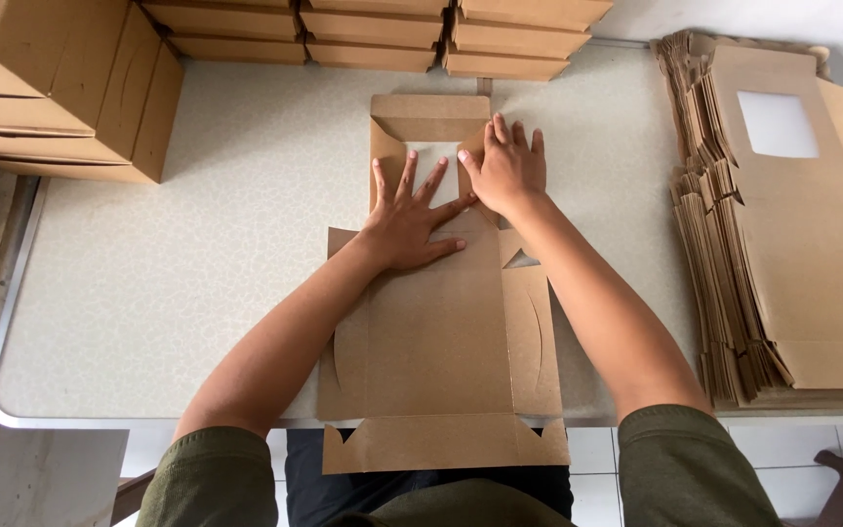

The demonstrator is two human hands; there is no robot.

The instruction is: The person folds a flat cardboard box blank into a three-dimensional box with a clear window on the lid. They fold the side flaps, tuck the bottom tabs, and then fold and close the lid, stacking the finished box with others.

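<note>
Speckled table (197, 263): both hands (410, 220) (506, 171) flat on box blank (441, 342).

One flat brown cardboard box blank (441, 332) lay unfolded on the table, its long axis running away from the person and its near flap overhanging the table edge. A clear window panel was set near its far end. The side flaps lay open with curved slits showing. Both palms pressed its far half flat.
</note>
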